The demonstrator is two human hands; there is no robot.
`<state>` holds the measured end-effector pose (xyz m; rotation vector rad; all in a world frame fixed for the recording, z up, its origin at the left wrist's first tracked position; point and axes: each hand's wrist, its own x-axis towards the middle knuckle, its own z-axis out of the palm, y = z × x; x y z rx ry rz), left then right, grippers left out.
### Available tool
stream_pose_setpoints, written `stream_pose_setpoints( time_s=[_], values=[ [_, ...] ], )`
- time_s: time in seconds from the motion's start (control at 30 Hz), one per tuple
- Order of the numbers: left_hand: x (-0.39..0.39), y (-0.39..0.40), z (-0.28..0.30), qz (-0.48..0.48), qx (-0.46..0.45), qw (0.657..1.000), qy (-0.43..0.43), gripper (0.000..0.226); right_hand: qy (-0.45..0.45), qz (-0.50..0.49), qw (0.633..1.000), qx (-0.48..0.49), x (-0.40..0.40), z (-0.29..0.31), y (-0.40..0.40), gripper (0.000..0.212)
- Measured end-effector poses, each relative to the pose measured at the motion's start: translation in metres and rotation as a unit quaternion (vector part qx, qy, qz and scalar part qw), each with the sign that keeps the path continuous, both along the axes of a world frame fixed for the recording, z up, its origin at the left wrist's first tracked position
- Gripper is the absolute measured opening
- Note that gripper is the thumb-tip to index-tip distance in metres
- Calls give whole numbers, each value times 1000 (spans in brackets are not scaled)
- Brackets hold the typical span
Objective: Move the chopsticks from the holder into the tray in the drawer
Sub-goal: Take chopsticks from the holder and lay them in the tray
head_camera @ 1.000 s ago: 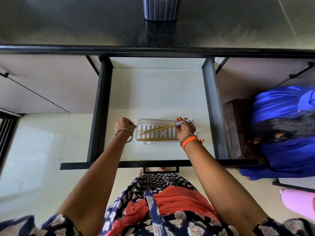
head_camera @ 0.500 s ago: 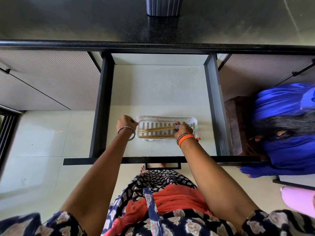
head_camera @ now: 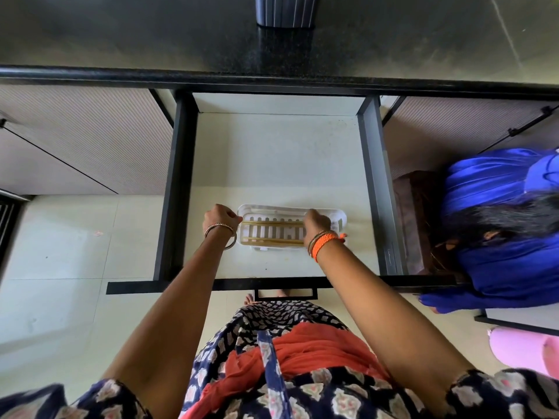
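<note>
Left hand (head_camera: pixel 218 217) pinned on the tray (head_camera: pixel 338 213) rim; right hand (head_camera: pixel 316 222) pinching the chopsticks (head_camera: pixel 272 223); I'd lay them flat, then release.

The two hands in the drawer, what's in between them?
In the head view, the white slotted tray lies between the left hand and right hand, with wooden chopsticks lying flat in it.

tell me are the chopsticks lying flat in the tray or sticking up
Flat. The chopsticks lie lengthwise across the slatted white tray in the drawer.
</note>
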<state>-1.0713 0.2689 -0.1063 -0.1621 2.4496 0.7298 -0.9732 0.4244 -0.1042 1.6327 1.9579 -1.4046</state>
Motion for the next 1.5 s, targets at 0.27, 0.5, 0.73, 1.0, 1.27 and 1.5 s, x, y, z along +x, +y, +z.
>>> stream_pose_setpoints(
  time_s=[0.27,0.5,0.73,1.0,1.27,1.5],
  values=[
    [0,0,1,10,-6,1000,-10,23,8,515,826,228,-1,-25,-10,52],
    [-2,0,-1,31,13,999,-31,22,-28,544,807,226,0,-35,-12,42],
    [-4,0,-5,51,25,998,-42,21,-24,555,810,186,4,-38,-6,40],
    [-5,0,-10,38,19,998,-40,20,-16,557,808,191,1,-32,-5,42],
    [-30,9,15,47,78,996,11,15,115,518,792,300,-20,14,1,34],
    [-131,84,125,69,308,940,129,21,304,335,804,385,-143,148,85,30]
  ],
)
